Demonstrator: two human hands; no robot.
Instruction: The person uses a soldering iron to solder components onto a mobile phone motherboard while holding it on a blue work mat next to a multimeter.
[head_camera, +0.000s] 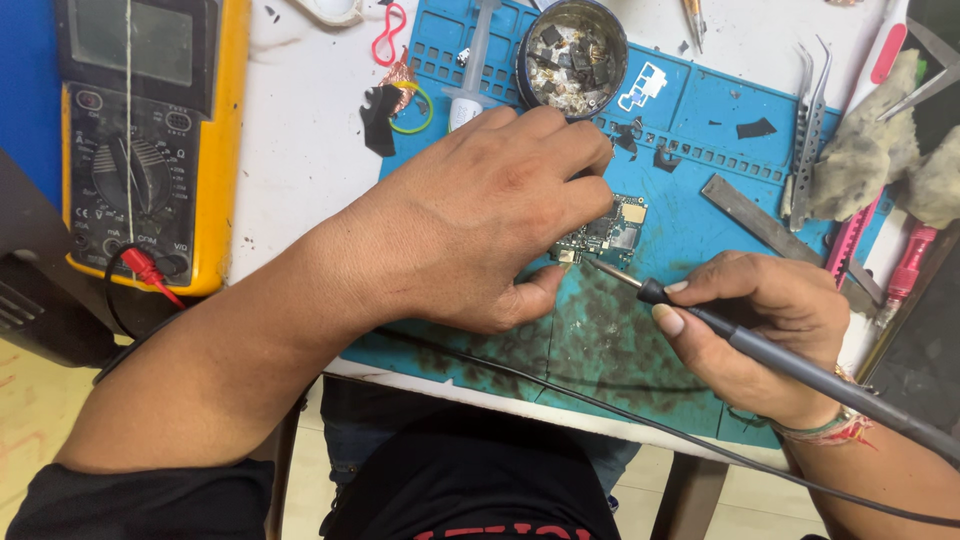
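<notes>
The person bends over a blue work mat (700, 130), stained dark along its near edge, and both hands meet over a small circuit board (612, 232) lying near the middle of it. The left hand (480, 215) comes in from the left with its fingers curled down onto the board's left edge and the thumb tucked along the near side, pinning the board flat, I would say so it cannot slide under the tool. The right hand (755, 325) grips a soldering iron (700, 318) much like a pen, fingers closed round the dark handle, the thin tip slanted up and left to the board's near left corner; whether it actually touches I cannot tell. The iron's cable runs off to the right. Just beyond the hands sits a round tin (572, 55) of small scraps, close enough to reach, with a syringe (472, 65) beside it. Tweezers (808, 120) lie at the far right of the mat, and a yellow multimeter (140, 140) rests off the mat, far left.
</notes>
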